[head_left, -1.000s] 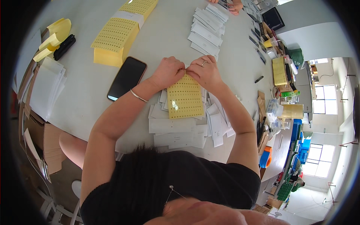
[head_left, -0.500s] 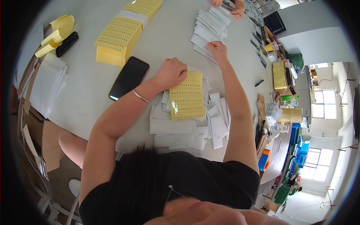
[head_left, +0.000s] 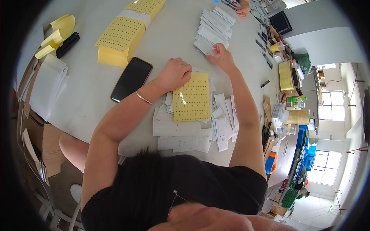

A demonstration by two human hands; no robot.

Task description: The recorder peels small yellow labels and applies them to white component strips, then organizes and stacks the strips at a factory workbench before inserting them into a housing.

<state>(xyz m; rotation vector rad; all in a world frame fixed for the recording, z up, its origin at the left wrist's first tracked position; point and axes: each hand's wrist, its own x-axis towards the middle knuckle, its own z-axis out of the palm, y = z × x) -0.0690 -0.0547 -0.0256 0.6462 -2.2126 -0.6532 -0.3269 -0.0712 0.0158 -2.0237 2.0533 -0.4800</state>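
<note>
My left hand [head_left: 175,75] is closed, its fingers curled over the upper left corner of a yellow label sheet [head_left: 191,100]. Dotted rows run across the sheet, which lies on top of overlapping flat white packets [head_left: 176,128]. Farther off to the right, my right hand [head_left: 223,58] hovers at the near end of a fanned row of white packets [head_left: 216,29]. Its thumb and fingers are apart, with nothing visible between them. More white packets [head_left: 222,131] lie loosely to the right of the yellow sheet.
A phone [head_left: 132,79] lies beside my left wrist. Behind it stands a banded stack of yellow sheets [head_left: 121,34]. Another person's hand [head_left: 243,9] is at the far edge. A black marker [head_left: 265,84], a tape dispenser [head_left: 271,163] and white papers [head_left: 48,82] lie around the sides.
My right hand has come slightly back from the fanned white packets, and its thumb and fingers have spread apart. My left hand stays at the yellow sheet's corner. The other person's hands have shifted.
</note>
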